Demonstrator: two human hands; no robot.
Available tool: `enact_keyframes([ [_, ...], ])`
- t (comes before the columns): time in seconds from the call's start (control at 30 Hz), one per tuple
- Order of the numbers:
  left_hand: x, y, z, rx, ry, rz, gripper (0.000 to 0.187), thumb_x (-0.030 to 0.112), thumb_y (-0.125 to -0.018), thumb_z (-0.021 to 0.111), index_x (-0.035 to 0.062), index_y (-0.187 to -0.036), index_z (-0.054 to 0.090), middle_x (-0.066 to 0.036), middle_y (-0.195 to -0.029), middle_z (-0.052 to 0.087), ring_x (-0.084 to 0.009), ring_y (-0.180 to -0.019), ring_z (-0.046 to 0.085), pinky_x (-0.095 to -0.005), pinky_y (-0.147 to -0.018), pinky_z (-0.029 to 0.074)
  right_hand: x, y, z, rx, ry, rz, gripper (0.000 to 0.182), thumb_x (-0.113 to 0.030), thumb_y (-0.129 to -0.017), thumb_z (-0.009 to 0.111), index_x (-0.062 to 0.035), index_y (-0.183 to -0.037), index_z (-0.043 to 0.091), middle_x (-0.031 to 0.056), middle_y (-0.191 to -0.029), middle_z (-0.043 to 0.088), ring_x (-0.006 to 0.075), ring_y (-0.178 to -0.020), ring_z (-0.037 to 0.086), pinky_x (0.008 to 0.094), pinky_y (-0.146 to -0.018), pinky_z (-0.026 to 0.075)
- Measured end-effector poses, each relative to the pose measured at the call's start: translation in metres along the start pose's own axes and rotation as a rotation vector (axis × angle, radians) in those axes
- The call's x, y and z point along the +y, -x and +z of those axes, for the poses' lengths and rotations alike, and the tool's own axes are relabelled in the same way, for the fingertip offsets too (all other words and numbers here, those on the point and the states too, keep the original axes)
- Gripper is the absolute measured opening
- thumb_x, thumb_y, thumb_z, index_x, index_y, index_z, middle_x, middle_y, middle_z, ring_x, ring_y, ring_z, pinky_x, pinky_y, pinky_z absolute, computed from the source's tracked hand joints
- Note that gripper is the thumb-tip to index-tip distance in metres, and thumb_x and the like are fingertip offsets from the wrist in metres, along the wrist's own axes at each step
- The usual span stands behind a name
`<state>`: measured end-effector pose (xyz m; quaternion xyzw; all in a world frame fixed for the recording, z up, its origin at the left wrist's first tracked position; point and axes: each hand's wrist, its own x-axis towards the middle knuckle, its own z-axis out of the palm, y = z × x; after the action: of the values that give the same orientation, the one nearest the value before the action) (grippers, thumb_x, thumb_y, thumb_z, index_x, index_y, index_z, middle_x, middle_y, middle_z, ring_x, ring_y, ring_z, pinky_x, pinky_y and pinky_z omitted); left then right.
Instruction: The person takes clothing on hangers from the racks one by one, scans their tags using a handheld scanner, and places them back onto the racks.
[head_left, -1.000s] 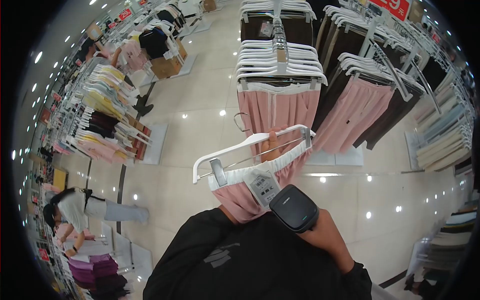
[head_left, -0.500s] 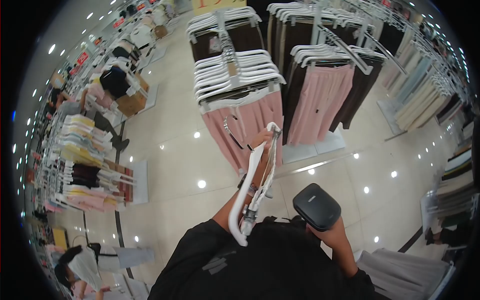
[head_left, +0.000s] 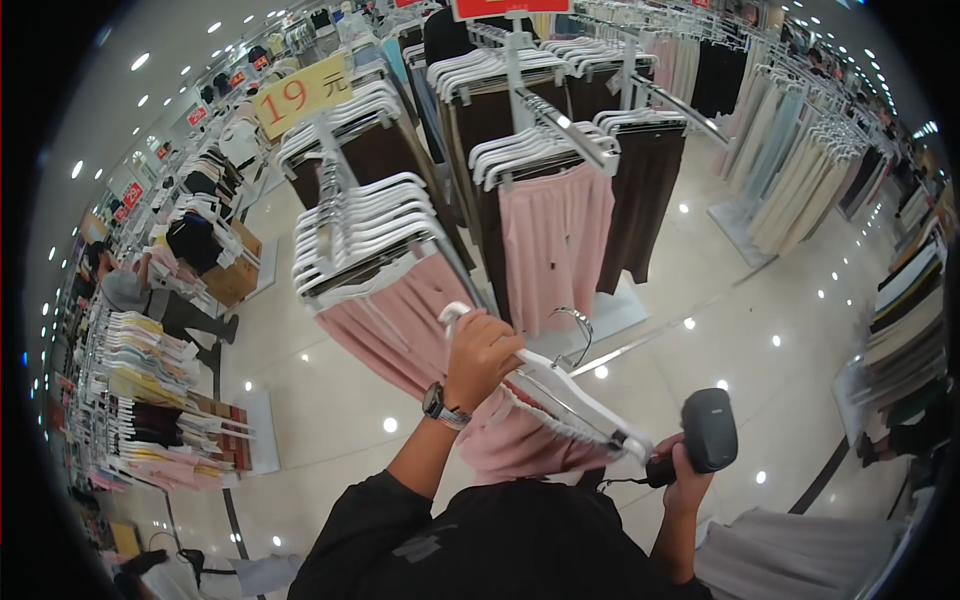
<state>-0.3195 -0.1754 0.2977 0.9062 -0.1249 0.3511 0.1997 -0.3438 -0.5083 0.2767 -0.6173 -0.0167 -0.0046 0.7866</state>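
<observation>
My left hand (head_left: pixel 482 352), with a watch on the wrist, is closed around one end of a white clothes hanger (head_left: pixel 575 392). The hanger slants down to the right, its metal hook pointing up. Pink trousers (head_left: pixel 500 438) with a pale waistband hang from its clips, in front of my body. My right hand (head_left: pixel 684 484) grips a black handheld scanner (head_left: pixel 710 430) by its handle, close to the hanger's lower end. Just beyond my left hand, more pink trousers (head_left: pixel 395 310) hang on a rack under a row of white hangers (head_left: pixel 370 225).
Ahead, dark trousers (head_left: pixel 640 190) and pink trousers (head_left: pixel 558 230) hang on metal rack arms (head_left: pixel 565 125). A yellow price sign (head_left: pixel 300 95) tops the left rack. At left, a person (head_left: pixel 165 300) stands among clothing racks. Grey fabric (head_left: pixel 800 550) lies at lower right.
The hanger has swung from nearly edge-on to slanting rightward, and its pink trousers now show. The scanner has turned more upright and shifted right. The racks have moved left in view.
</observation>
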Motion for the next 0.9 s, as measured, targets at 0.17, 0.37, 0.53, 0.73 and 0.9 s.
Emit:
enact_keyframes([
  [0.17, 0.043, -0.039, 0.057, 0.096, -0.188, -0.065, 0.011, 0.014, -0.063, 0.072, 0.0137, -0.073, 0.066, 0.002, -0.071, 0.056, -0.0183, -0.071, 0.053, -0.0356, -0.074, 0.034, -0.02, -0.068, -0.075, 0.23, -0.063, -0.22, 0.036, -0.01, -0.089, 0.055, 0.007, -0.118, 0.043, 0.0092, -0.075, 0.056, 0.0182, -0.064, 0.056, 0.0295, -0.061, 0.046],
  [0.37, 0.103, -0.075, 0.13, 0.136, -0.234, -0.17, 0.013, 0.016, -0.065, 0.072, 0.0145, -0.077, 0.067, 0.002, -0.074, 0.057, -0.0179, -0.073, 0.055, -0.0367, -0.072, 0.035, -0.014, -0.131, -0.122, -0.2, -0.136, 0.008, 0.047, -0.016, -0.086, 0.059, 0.0041, -0.126, 0.045, 0.0155, -0.105, 0.061, 0.0271, -0.093, 0.063, 0.0343, -0.071, 0.05],
  [0.53, 0.147, -0.096, 0.178, 0.034, -0.125, -0.183, 0.012, 0.017, -0.067, 0.071, 0.0156, -0.078, 0.067, 0.002, -0.072, 0.056, -0.0167, -0.07, 0.055, -0.0355, -0.068, 0.034, -0.002, -0.173, -0.12, -0.383, -0.218, 0.141, 0.059, -0.015, -0.083, 0.063, 0.0027, -0.135, 0.04, 0.0179, -0.13, 0.051, 0.0317, -0.113, 0.056, 0.0446, -0.094, 0.048],
  [0.73, 0.16, -0.12, 0.219, -0.186, 0.074, -0.114, 0.019, 0.017, -0.068, 0.073, 0.0133, -0.085, 0.068, 0.001, -0.073, 0.059, -0.0178, -0.069, 0.058, -0.0327, -0.062, 0.038, -0.002, -0.216, -0.124, -0.153, -0.369, 0.108, 0.055, -0.012, -0.084, 0.056, 0.002, -0.134, 0.039, 0.0238, -0.128, 0.05, 0.0317, -0.116, 0.053, 0.0461, -0.099, 0.044],
  [0.9, 0.128, -0.152, 0.26, -0.313, 0.271, -0.033, 0.022, 0.016, -0.072, 0.071, 0.0109, -0.093, 0.067, -0.003, -0.083, 0.062, -0.0207, -0.078, 0.06, -0.0347, -0.069, 0.044, -0.008, -0.265, -0.14, -0.068, -0.381, 0.057, 0.06, -0.014, -0.086, 0.053, 0.0006, -0.14, 0.029, 0.0274, -0.124, 0.051, 0.0384, -0.114, 0.054, 0.048, -0.1, 0.043],
])
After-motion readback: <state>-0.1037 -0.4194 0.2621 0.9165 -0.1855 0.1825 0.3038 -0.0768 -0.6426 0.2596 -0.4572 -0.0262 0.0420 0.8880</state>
